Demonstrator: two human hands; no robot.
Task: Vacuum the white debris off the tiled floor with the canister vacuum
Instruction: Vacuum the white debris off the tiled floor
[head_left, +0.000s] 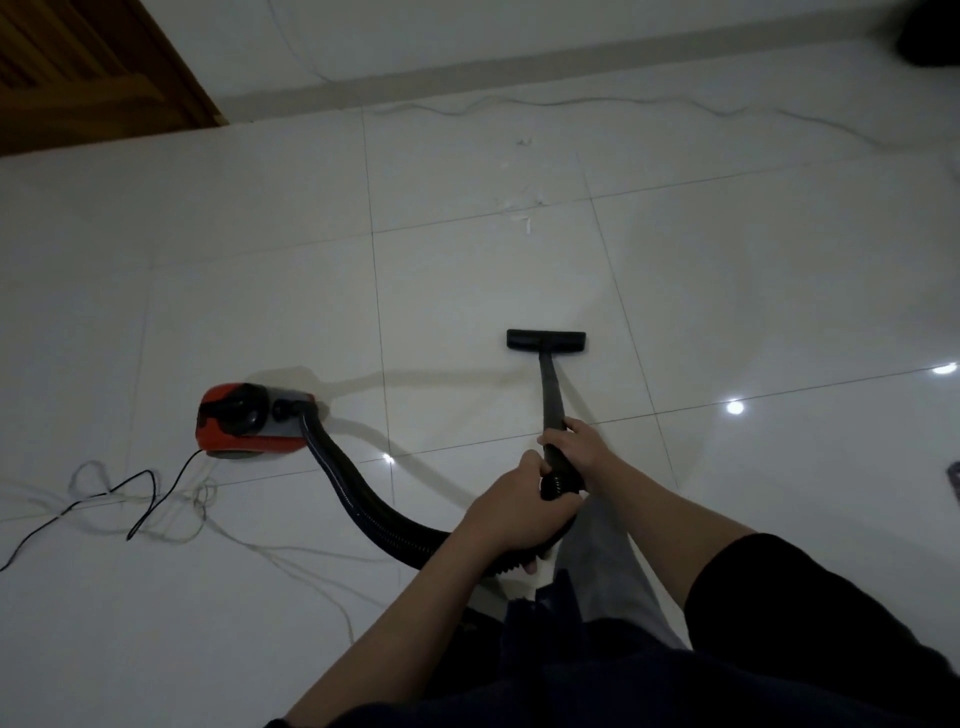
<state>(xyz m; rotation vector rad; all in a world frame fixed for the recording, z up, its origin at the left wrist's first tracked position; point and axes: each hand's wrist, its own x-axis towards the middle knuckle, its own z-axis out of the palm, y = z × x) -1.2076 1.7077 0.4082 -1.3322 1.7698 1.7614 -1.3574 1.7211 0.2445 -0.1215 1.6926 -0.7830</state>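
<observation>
Hands grip wand (551, 405): right hand (582, 447) high, left hand (511, 512) at hose (363, 512). Nozzle (546, 342) short of white debris (524, 221); next, push forward across floor (260, 291).

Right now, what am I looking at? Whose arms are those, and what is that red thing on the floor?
The camera sits on a person's head and looks down, so those are the person's own arms. Both hands hold a black vacuum wand: the right hand higher up, the left hand where the ribbed hose joins. The red thing is the canister vacuum, the motor part. The flat floor nozzle rests on the tiled floor. Farther ahead lie white debris scraps not yet reached. Loose cords trail on the left.
</observation>
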